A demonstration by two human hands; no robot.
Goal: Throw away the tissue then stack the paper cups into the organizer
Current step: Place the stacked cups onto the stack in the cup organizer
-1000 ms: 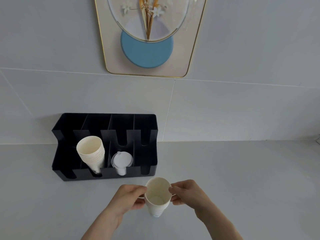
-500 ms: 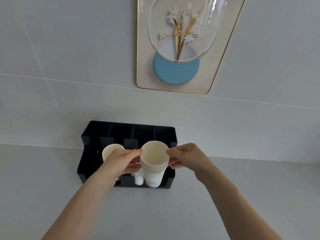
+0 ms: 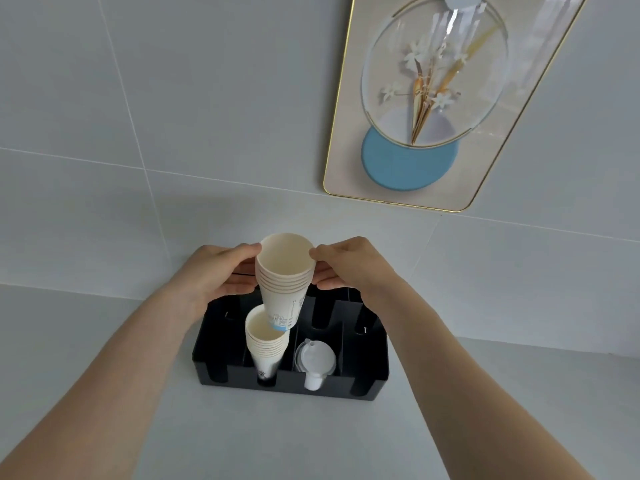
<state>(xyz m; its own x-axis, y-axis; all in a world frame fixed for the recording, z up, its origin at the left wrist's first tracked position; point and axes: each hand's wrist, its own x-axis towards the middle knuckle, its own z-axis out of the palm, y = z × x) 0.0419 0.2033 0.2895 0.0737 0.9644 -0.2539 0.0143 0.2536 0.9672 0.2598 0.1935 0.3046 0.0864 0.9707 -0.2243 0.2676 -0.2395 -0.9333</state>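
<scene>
While both hands (image 3: pixel 221 271) (image 3: pixel 349 265) keep fingers clamped on the held cup stack (image 3: pixel 285 282), its base enters the organizer's stack (image 3: pixel 266 341); lowering straight should nest them.

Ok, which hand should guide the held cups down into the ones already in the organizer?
Probably left. The left hand grips the held cups on the side of the slot with the stacked cups; the right hand steadies the rim.

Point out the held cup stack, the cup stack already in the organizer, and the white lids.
held cup stack (image 3: pixel 284 276): head view, on its ringed rims.
cup stack in the organizer (image 3: pixel 266 344): head view, upper rims.
white lids (image 3: pixel 316 359): head view, top lid's face.
</scene>
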